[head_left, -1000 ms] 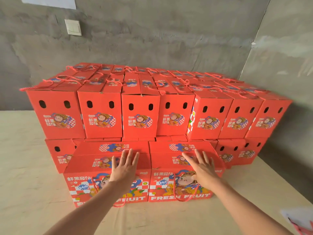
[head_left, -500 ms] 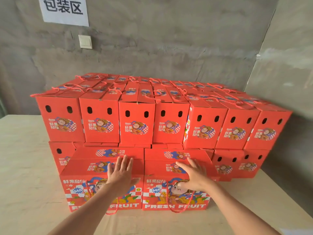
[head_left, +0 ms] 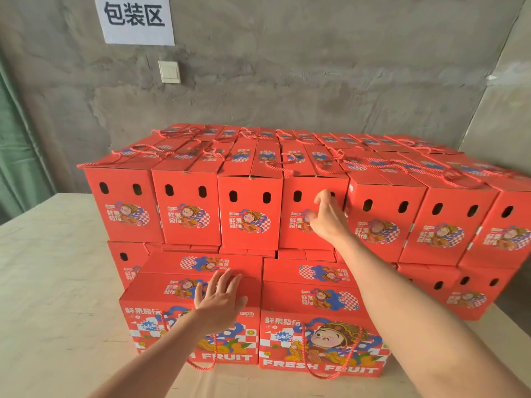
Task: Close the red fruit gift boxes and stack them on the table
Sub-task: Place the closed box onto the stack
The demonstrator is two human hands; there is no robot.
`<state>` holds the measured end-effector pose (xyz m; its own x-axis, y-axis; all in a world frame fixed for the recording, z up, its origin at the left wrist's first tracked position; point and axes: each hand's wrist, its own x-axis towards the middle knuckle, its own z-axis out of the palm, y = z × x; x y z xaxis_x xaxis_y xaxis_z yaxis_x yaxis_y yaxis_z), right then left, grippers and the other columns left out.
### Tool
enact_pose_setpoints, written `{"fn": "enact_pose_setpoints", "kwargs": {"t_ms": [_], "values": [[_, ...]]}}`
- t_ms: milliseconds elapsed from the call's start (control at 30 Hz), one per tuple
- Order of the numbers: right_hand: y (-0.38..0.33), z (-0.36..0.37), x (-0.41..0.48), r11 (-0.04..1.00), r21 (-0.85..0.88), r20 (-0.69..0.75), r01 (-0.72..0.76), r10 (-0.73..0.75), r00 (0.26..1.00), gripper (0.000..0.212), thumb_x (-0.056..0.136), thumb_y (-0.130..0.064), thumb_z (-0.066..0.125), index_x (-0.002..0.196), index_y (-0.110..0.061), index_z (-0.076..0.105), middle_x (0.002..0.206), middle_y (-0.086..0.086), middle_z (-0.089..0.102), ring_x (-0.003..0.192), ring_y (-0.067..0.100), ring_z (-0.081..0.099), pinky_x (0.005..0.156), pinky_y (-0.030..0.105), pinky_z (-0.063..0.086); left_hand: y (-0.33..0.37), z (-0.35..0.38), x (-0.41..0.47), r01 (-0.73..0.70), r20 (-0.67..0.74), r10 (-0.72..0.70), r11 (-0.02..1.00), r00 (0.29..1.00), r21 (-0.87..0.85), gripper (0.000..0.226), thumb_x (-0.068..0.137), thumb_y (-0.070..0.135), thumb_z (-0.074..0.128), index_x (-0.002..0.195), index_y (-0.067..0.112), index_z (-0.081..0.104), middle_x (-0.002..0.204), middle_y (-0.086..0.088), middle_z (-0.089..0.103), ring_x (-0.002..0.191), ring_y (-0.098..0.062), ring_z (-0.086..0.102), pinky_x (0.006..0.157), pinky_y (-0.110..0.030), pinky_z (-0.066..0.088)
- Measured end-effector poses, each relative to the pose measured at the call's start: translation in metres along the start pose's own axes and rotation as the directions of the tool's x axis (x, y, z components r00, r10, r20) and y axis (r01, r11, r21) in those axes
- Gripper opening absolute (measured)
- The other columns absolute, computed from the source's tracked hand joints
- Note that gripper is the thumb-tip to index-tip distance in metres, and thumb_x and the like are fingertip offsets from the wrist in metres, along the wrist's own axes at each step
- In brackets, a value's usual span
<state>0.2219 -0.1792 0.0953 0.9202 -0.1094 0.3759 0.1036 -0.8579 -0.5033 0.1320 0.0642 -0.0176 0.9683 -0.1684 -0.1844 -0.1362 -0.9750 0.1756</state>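
Several closed red fruit gift boxes stand in a two-layer stack (head_left: 250, 214) on the table (head_left: 54, 282). In front of it, two more closed red boxes sit side by side, a left one (head_left: 161, 297) and a right one (head_left: 319, 320), with rope handles hanging down their fronts. My left hand (head_left: 219, 297) lies flat with spread fingers on top of the left front box. My right hand (head_left: 326, 216) is raised against the front face of an upper-layer box (head_left: 298, 214), fingers loosely bent, holding nothing.
A grey concrete wall stands behind the stack, with a white paper sign (head_left: 135, 18) and a light switch (head_left: 169, 71). A green curtain (head_left: 14, 139) hangs at the far left. The wall corner is close on the right.
My right hand has lifted off the right front box and moved up to the upper layer's front face. My left hand stays on the left front box. The view has tilted upward.
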Motion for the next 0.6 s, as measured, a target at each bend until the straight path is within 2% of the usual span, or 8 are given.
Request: {"fn": "enact_pose_setpoints", "kwargs": {"t_ms": [167, 367, 467, 533, 600], "values": [[0.002, -0.005, -0.013, 0.999, -0.007, -0.033, 0.051, -0.051, 0.998, 0.032, 0.084, -0.016, 0.063, 0.094, -0.016, 0.033, 0.09, 0.006, 0.047, 0.075, 0.025, 0.047, 0.064, 0.03, 0.031, 0.0, 0.001, 0.0, 0.003, -0.01, -0.003, 1.0, 1.0, 0.007, 0.056, 0.101, 0.048, 0.016, 0.151, 0.031, -0.002, 0.157, 0.01, -0.015, 0.145, -0.016, -0.018, 0.116, -0.049, -0.007], [0.003, -0.005, -0.03, 0.997, 0.031, -0.037, 0.065, -0.064, 0.997, 0.036, 0.084, -0.021, 0.067, 0.099, -0.016, 0.035, 0.096, 0.004, 0.045, 0.084, 0.026, 0.05, 0.067, 0.03, 0.034, 0.001, -0.001, -0.003, 0.012, 0.0, -0.012, 1.0, 1.0, 0.002, 0.056, 0.101, 0.048, 0.017, 0.151, 0.031, -0.002, 0.158, 0.01, -0.014, 0.145, -0.016, -0.017, 0.116, -0.049, -0.007], [0.0, 0.004, -0.038, 0.997, 0.026, -0.018, 0.073, -0.072, 0.997, 0.044, 0.083, -0.019, 0.066, 0.118, -0.02, 0.038, 0.111, 0.009, 0.042, 0.106, 0.029, 0.048, 0.079, 0.035, 0.042, 0.001, -0.002, -0.003, 0.013, 0.007, -0.013, 1.0, 1.0, -0.002, 0.057, 0.101, 0.048, 0.017, 0.151, 0.031, -0.002, 0.158, 0.009, -0.015, 0.145, -0.017, -0.018, 0.116, -0.049, -0.007], [0.0, 0.006, -0.038, 0.997, -0.014, 0.053, 0.077, -0.076, 0.996, 0.051, 0.083, -0.015, 0.066, 0.124, -0.025, 0.036, 0.124, 0.013, 0.035, 0.121, 0.031, 0.04, 0.093, 0.039, 0.041, 0.003, -0.004, -0.003, 0.012, 0.018, -0.012, 1.0, 1.0, -0.004, 0.057, 0.101, 0.048, 0.017, 0.151, 0.03, -0.002, 0.158, 0.009, -0.015, 0.145, -0.017, -0.018, 0.116, -0.05, -0.008], [-0.001, 0.001, -0.033, 0.999, -0.011, 0.149, 0.036, -0.034, 0.988, 0.054, 0.082, -0.014, 0.065, 0.124, -0.027, 0.033, 0.125, 0.013, 0.029, 0.124, 0.034, 0.036, 0.099, 0.04, 0.037, 0.004, -0.008, -0.004, 0.005, 0.054, -0.004, 1.0, 0.999, -0.018, 0.058, 0.101, 0.047, 0.019, 0.151, 0.029, -0.002, 0.158, 0.008, -0.016, 0.145, -0.017, -0.018, 0.115, -0.05, -0.008]]}}
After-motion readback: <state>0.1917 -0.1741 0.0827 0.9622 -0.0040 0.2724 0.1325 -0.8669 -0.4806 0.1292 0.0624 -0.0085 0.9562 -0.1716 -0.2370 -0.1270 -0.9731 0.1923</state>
